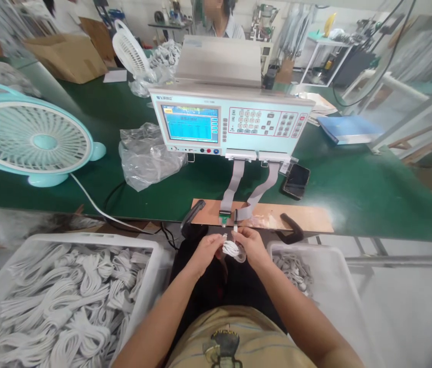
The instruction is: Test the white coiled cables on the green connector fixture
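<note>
Cable [232, 249], white and coiled, is the thing in hand: in the head view, the only one we have, it hangs between our two hands just in front of the edge of the green bench [357, 199]. Our left hand [207, 249] has its thumb and forefinger closed to a narrow pinch on one end, whose small plug [225, 235] points at the green circuit board [224, 220] with a slight gap between. Our right hand [251, 245] pinches the white connector [235, 229] at the other end, up against the dark socket [236, 216]; whether it is fully seated we cannot tell. Two grey ribbon cables [232, 189] run from there up to the tester [227, 122], whose screen [190, 122] is lit.

We judge the step to be plugging in the two ends, with the right one at or nearly home and the left one not yet in. The next move, as we read it, calls for holding the right end steady while the left plug is squared to the circuit board and pushed straight, the loops kept slack so that they do not tug.
</note>
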The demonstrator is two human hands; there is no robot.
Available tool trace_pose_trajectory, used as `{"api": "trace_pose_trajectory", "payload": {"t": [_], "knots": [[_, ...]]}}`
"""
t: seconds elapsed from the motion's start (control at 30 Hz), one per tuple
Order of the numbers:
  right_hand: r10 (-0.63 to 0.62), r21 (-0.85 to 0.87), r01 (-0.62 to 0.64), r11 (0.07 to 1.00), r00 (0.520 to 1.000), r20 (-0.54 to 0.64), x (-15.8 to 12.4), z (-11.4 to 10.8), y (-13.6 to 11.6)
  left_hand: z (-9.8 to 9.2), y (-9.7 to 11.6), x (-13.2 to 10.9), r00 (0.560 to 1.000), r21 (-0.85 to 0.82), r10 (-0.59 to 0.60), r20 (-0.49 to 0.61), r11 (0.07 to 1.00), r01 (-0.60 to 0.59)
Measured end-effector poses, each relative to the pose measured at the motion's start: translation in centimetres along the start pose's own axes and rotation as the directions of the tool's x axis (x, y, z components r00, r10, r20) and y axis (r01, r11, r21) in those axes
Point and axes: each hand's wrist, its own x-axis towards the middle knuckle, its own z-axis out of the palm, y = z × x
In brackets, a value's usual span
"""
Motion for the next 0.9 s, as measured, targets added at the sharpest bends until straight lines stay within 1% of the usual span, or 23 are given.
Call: {"api": "trace_pose_trajectory", "payload": {"t": [0.03, 0.1, 0.17, 0.3, 0.5, 0.6, 0.73, 0.8, 0.9], "knots": [[-0.010, -0.001, 0.010, 1.000, 1.000, -0.005, 0.0, 0.1, -0.1, 0.1, 0.0, 0.1, 0.996, 0.020, 0.067, -0.051, 0.998, -0.066], [-0.019, -0.011, 0.019, 1.000, 1.000, 0.006, -0.1, 0.0, -0.2, 0.6, -0.3, 0.2, 0.972, 0.042, 0.182, -0.151, 0.983, -0.178], [-0.002, -0.028, 0.003, 1.000, 0.999, 0.041, -0.1, -0.2, -0.4, 1.1, -0.7, 0.3, 0.951, 0.048, 0.226, -0.210, 0.974, -0.221], [0.031, -0.044, -0.028, 0.999, 0.995, 0.090, 0.1, -0.5, -0.5, 1.7, -1.4, 0.7, 0.936, 0.035, 0.239, -0.257, 0.971, -0.238], [-0.005, -0.044, 0.009, 0.999, 0.996, 0.089, 0.1, -0.5, -0.5, 1.7, -1.8, 1.3, 0.915, 0.035, 0.266, -0.304, 0.963, -0.268], [-0.008, -0.054, 0.013, 0.998, 0.996, 0.094, 0.1, -0.5, -0.6, 1.9, -1.6, 1.4, 0.915, 0.008, 0.238, -0.326, 0.969, -0.249], [-0.006, -0.077, 0.014, 0.997, 0.995, 0.103, 0.0, -0.4, -0.9, 2.4, -1.4, 1.1, 0.907, -0.077, 0.190, -0.375, 0.969, -0.234], [-0.006, -0.072, 0.015, 0.997, 0.993, 0.119, 0.0, -0.4, -1.0, 2.6, -1.4, 1.0, 0.909, -0.102, 0.177, -0.378, 0.968, -0.231], [0.001, -0.066, 0.007, 0.998, 0.994, 0.113, 0.1, -0.4, -0.9, 2.4, -1.5, 1.3, 0.922, -0.105, 0.178, -0.343, 0.968, -0.226]]}}
